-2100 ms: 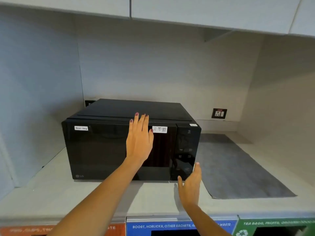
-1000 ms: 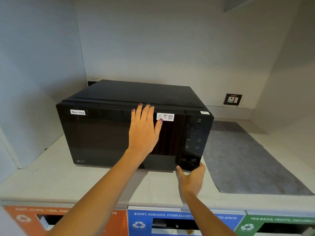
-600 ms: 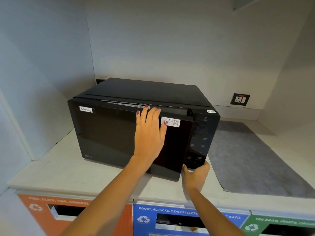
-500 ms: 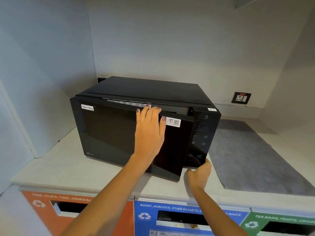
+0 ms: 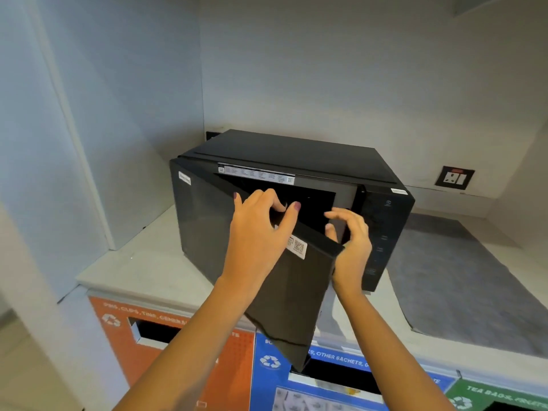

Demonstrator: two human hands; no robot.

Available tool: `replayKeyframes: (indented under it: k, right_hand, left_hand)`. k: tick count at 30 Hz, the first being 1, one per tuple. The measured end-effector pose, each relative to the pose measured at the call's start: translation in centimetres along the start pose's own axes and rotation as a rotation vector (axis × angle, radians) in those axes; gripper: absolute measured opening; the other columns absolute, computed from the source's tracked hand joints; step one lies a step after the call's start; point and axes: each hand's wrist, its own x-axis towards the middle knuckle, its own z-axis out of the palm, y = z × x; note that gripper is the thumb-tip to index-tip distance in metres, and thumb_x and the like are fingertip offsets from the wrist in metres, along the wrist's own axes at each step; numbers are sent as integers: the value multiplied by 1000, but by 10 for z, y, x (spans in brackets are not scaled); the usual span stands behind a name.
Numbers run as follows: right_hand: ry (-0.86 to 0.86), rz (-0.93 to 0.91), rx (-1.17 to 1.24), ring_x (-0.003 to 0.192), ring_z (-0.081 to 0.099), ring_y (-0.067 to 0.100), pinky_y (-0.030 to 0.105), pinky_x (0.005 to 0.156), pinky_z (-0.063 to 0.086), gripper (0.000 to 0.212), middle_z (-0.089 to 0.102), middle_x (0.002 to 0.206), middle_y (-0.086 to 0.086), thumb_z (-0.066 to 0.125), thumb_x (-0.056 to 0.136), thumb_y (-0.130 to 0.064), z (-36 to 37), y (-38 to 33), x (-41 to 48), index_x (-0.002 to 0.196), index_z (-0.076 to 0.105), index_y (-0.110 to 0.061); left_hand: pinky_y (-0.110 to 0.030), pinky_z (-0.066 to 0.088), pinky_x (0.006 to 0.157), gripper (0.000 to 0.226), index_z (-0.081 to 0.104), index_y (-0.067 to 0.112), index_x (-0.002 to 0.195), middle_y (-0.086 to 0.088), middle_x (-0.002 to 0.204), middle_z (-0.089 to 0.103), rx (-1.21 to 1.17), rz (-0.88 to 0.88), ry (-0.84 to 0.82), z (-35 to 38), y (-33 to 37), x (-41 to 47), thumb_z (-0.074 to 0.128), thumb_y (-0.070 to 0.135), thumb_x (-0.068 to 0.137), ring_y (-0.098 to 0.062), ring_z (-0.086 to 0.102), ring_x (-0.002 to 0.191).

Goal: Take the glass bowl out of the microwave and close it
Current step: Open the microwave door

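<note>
A black microwave (image 5: pixel 296 152) stands on a pale counter (image 5: pixel 142 262). Its door (image 5: pixel 293 292) hangs on the left side and stands about half open, swung toward me. My left hand (image 5: pixel 258 232) grips the door's top edge, fingers curled over it and thumb on the front. My right hand (image 5: pixel 353 244) is just past the door's free edge, in front of the control panel (image 5: pixel 382 238), fingers spread and curled, holding nothing. The cavity is dark, and no glass bowl shows inside it; the door and my hands hide most of it.
A grey mat (image 5: pixel 462 277) lies on the counter right of the microwave, below a wall socket (image 5: pixel 454 178). A side wall (image 5: pixel 74 173) closes in the left. Below the counter edge are orange (image 5: pixel 178 366), blue (image 5: pixel 326 390) and green (image 5: pixel 498 396) waste bins.
The door has swung from barely ajar to about half open. My left hand moved from flat on the door front to gripping its top edge. My right hand rose from the panel's bottom corner.
</note>
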Motion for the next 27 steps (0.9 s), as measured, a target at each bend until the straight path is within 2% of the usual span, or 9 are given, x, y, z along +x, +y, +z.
replayKeyframes:
  k: [3, 4, 7, 9, 13, 17, 21, 24, 27]
  right_hand:
    - [-201, -40, 84, 117, 55, 10, 11, 100, 33, 19, 66, 115, -4, 63, 88, -7, 15, -20, 2, 103, 70, -17]
    - [-265, -50, 105, 119, 54, 8, 10, 100, 33, 20, 65, 118, -5, 64, 88, -8, 24, -27, 0, 105, 70, -17]
    - [-432, -106, 188, 128, 48, 9, 26, 108, 35, 25, 62, 129, -6, 62, 90, -19, 49, -50, -7, 114, 68, -20]
    - [-520, -143, 250, 133, 44, 9, 34, 116, 28, 29, 59, 135, -4, 60, 92, -21, 63, -62, -11, 121, 65, -20]
    - [-688, -172, 330, 137, 36, 2, 30, 120, 17, 34, 53, 141, -3, 52, 97, -17, 91, -89, -15, 130, 58, -20]
    - [-810, -226, 331, 140, 33, 8, 31, 121, 15, 35, 51, 143, -1, 48, 99, -13, 120, -105, -24, 132, 56, -21]
    - [-805, -246, 366, 138, 35, 4, 28, 120, 16, 28, 53, 139, -6, 47, 99, -22, 135, -119, -32, 123, 61, -24]
    - [-805, -267, 363, 138, 35, 4, 29, 119, 17, 27, 53, 138, -7, 48, 100, -21, 145, -127, -41, 123, 62, -23]
    - [-822, -281, 343, 138, 34, 5, 35, 120, 20, 30, 48, 144, -7, 46, 100, -21, 152, -133, -50, 128, 57, -25]
  left_hand:
    - [-44, 32, 111, 25, 58, 14, 69, 5, 71, 62, 20, -41, -33, -26, -1, 0, 68, 35, 79, -7, 58, 73]
    - [-39, 39, 105, 24, 60, 15, 69, 5, 72, 64, 20, -56, -52, -37, -2, 0, 70, 35, 77, -7, 60, 76]
    - [-8, 43, 76, 20, 66, 16, 70, 4, 79, 70, 35, -124, -109, -66, -2, -2, 74, 35, 74, -7, 62, 81]
    - [-5, 39, 70, 16, 68, 18, 69, 4, 84, 72, 61, -176, -160, -81, -3, -2, 75, 32, 73, -6, 62, 86]
    - [-20, 46, 83, 2, 68, 20, 73, 9, 92, 72, 78, -249, -314, -111, -8, -1, 70, 21, 74, -3, 61, 101]
    - [-36, 45, 100, 19, 67, 34, 82, 9, 114, 68, 7, -326, -427, -141, -13, -2, 68, 19, 71, -8, 57, 114]
    - [-16, 34, 93, 42, 54, 31, 117, 12, 148, 39, 134, -383, -499, -170, -20, 0, 63, 11, 80, -3, 41, 131]
    - [-12, 24, 96, 62, 36, 21, 142, 8, 157, 19, 255, -426, -609, -194, -26, 3, 57, 8, 85, -3, 31, 137]
    - [-19, 23, 110, 64, 26, 20, 147, 9, 158, 16, 341, -452, -679, -208, -29, 4, 49, 4, 89, -7, 29, 139]
